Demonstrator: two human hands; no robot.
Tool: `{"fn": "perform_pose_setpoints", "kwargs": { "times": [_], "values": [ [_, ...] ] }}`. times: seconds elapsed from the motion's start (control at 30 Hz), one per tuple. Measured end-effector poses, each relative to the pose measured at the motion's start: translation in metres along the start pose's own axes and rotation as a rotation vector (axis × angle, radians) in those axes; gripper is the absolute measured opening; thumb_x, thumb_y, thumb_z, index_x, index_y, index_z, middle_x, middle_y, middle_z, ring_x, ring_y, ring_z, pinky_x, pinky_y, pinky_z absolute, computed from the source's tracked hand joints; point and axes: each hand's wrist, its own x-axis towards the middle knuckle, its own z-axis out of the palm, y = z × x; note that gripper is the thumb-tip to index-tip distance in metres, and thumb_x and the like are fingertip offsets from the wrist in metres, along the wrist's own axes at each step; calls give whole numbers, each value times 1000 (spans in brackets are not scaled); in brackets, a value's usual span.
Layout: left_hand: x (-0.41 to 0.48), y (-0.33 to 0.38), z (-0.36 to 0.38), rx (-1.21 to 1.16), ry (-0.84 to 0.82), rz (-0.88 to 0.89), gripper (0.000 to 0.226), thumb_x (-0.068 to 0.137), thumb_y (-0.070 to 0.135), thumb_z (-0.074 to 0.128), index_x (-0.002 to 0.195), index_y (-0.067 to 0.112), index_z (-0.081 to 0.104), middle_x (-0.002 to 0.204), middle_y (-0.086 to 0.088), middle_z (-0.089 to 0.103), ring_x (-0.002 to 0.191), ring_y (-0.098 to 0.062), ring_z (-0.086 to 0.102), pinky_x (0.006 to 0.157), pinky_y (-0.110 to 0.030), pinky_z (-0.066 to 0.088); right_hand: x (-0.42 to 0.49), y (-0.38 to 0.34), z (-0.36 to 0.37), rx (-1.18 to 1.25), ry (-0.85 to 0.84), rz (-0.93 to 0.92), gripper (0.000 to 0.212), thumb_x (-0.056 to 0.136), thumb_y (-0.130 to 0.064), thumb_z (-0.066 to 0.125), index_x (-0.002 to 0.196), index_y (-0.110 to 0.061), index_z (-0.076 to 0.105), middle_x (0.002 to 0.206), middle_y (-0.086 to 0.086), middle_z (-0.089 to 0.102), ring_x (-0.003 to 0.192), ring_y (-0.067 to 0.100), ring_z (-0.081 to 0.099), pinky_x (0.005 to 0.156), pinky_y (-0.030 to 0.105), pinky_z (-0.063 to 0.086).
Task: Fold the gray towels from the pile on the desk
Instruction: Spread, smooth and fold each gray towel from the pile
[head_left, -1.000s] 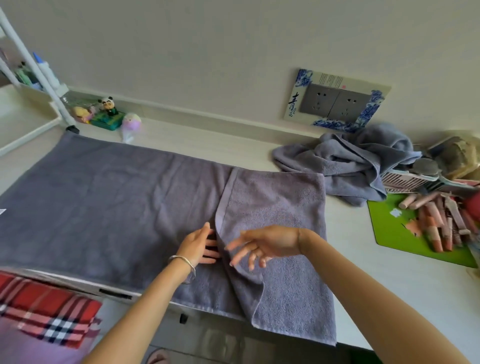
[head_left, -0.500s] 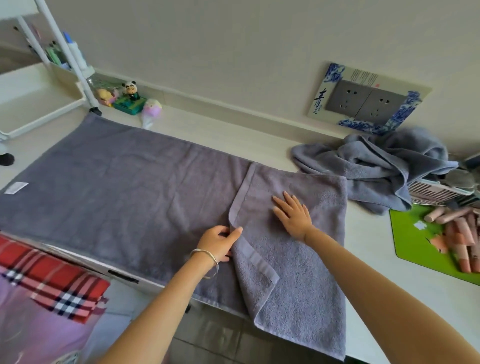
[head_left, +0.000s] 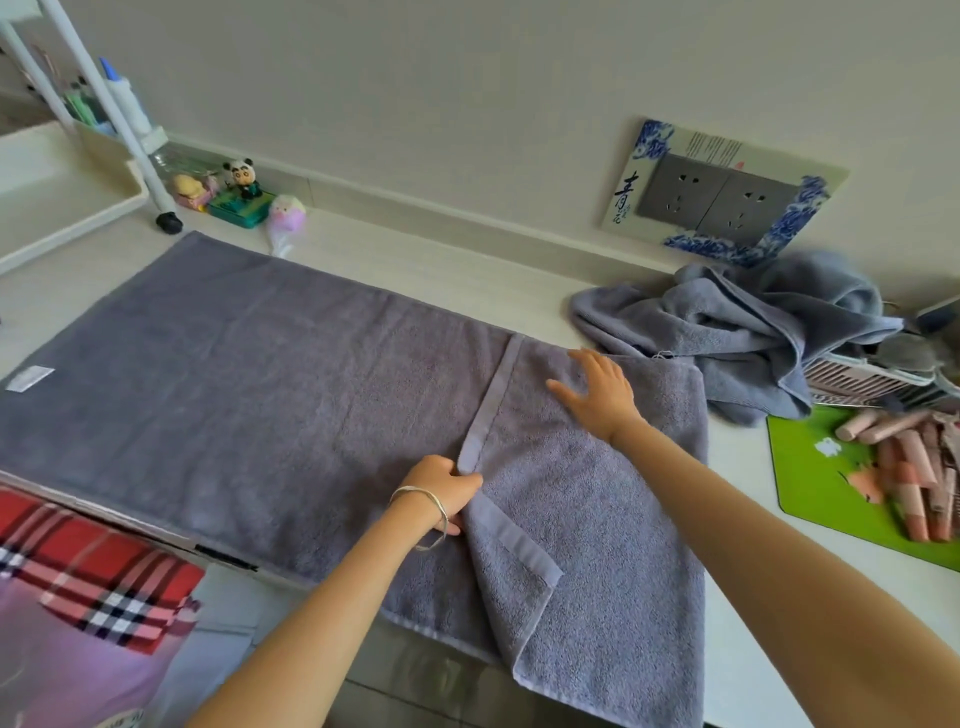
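A: Where's the towel?
B: Gray towel (head_left: 234, 374) lies flat across the desk (head_left: 441, 270). Its right end is folded back over itself, and the near edge hangs off the desk front.
A: Hands?
B: Left hand (head_left: 441, 488) is at the flap's hem (head_left: 493, 400), thumb on top and curled fingers pinching it. The fingertips are hidden under the cloth. There's a bracelet (head_left: 421, 499) on that wrist. Right hand (head_left: 597, 395) rests palm down on the flap near its far edge, fingers straight and spread.
A: The pile?
B: The rumpled gray towels (head_left: 737, 332) are back right, just beside the flap's far corner, below the wall socket plate (head_left: 722, 192). Green mat (head_left: 810, 467) sits to the right, with pinkish cylinders (head_left: 909, 467) on it.
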Motion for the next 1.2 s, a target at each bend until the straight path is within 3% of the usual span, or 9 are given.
{"fn": "perform_pose_setpoints", "kwargs": {
  "times": [0.13,0.33,0.43,0.57,0.63,0.77,0.87,1.03,1.2],
  "values": [
    [3,-7,-8,-76,-97,22,10,83,3,55,92,7,58,86,-11,59,80,-23,60,68,-35,58,24,3,3,-155,-107,51,79,81,-62,56,143,-20,31,148,3,35,140,24,23,116,43,17],
    [-5,-22,-35,128,-191,164,45,74,-15,52,109,12,59,98,-8,68,74,-10,58,63,-17,47,33,1,-1,-352,-221,102,95,71,-69,63,144,-21,28,145,10,31,138,29,23,116,43,14],
    [-5,-24,-37,140,-213,193,46,71,-10,55,108,17,57,95,-4,67,66,-2,55,66,-18,46,41,-4,-3,-357,-248,126,91,68,-69,66,139,-21,36,140,11,33,135,31,27,115,43,17],
    [-5,-20,-31,35,-159,167,21,86,2,56,100,18,60,75,1,60,49,7,51,50,-10,42,45,-9,-3,-269,-213,126,79,68,-64,69,128,-17,47,134,11,43,129,31,36,112,43,23],
    [-4,-21,-28,47,-135,149,5,89,19,61,94,18,62,75,-2,58,59,-3,54,56,-17,45,46,-12,-5,-208,-162,121,69,71,-61,69,120,-17,53,129,10,49,125,31,41,109,41,27],
    [-10,-23,-25,190,-177,154,30,83,44,66,75,17,54,63,3,44,57,-8,40,52,-19,30,45,-16,-14,-31,-143,80,36,77,-51,69,82,-18,54,85,4,55,90,26,52,79,35,40],
    [-20,-16,-21,230,-259,221,24,84,45,63,77,24,55,72,13,54,69,-1,51,59,-12,36,39,-18,-24,136,-222,94,40,83,-41,68,65,-17,41,60,-2,42,56,15,39,53,26,31],
    [-37,10,-22,-189,-461,172,29,94,29,53,120,17,58,118,5,65,109,-5,60,94,-19,46,31,-19,-53,468,-136,113,23,86,-35,67,92,-13,69,85,1,64,79,10,55,78,20,44],
    [-59,41,-55,-328,-508,216,24,95,27,49,109,15,65,108,0,70,102,-14,66,87,-23,52,41,-52,-88,624,-20,78,24,84,-40,67,94,-19,72,90,-2,68,87,11,60,88,24,48]
  ]
}}
